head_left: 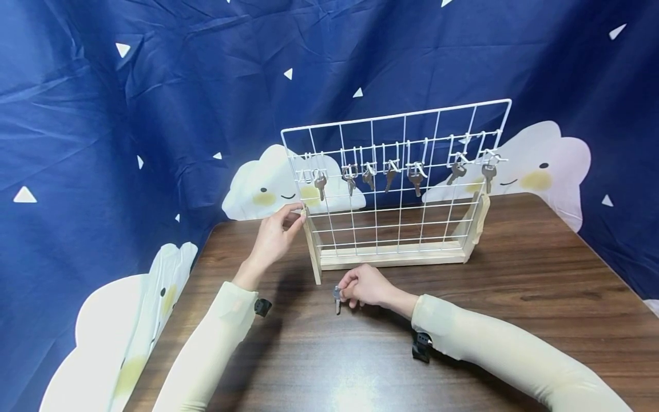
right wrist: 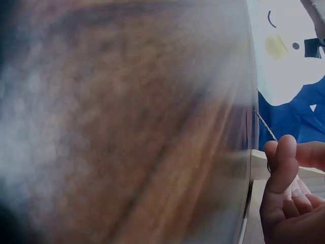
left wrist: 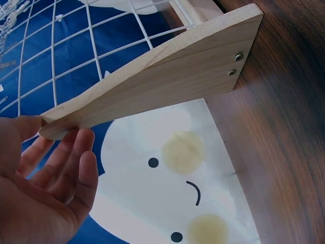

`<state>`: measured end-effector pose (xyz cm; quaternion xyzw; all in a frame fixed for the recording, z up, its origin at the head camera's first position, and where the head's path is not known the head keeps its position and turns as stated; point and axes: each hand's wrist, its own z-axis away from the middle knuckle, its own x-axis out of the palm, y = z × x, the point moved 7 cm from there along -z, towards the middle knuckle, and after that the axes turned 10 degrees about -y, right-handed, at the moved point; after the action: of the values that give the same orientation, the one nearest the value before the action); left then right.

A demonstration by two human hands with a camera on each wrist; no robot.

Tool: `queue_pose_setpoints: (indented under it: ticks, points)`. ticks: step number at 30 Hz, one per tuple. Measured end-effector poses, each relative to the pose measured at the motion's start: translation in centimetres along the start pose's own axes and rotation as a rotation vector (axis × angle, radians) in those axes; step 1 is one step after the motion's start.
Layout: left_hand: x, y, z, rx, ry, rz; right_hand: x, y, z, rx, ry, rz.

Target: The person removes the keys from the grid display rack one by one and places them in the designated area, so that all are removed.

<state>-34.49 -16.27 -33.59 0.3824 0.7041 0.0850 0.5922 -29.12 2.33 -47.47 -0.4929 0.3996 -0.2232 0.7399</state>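
At the left end of a white wire grid rack, my left hand (head_left: 272, 237) pinches the upper tip of the wooden side post (head_left: 312, 249). In the left wrist view the thumb and fingers of that hand (left wrist: 48, 185) lie on either side of the post's narrow end. Low over the table, in front of the rack's base, my right hand (head_left: 368, 285) pinches a silver key (head_left: 337, 301) between thumb and forefinger. Its blade points down toward the tabletop. The right wrist view shows the key (right wrist: 266, 126) edge-on, its head hidden by the fingertips.
Several keys, among them a leftmost one (head_left: 321, 184), hang from white hooks along the grid (head_left: 376, 226). A wooden base bar (head_left: 391, 257) joins the side posts. The brown table (head_left: 540, 274) spreads in front, with a blue curtain (head_left: 180, 74) behind.
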Motion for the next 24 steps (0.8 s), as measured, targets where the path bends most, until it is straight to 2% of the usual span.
queue_pose_setpoints:
  ticks: [6, 14, 24]
  points:
    - [-0.04, 0.03, 0.00, 0.000, 0.002, 0.005, 0.10, 0.36, -0.13, 0.027, -0.004, 0.025]
    - [-0.05, -0.04, -0.03, 0.001, 0.002, 0.006, 0.20, 0.82, -0.33, 0.073, 0.018, 0.130]
    - [-0.07, -0.03, 0.03, -0.007, -0.006, 0.007, 0.17, 0.86, -0.31, 0.107, 0.008, 0.098]
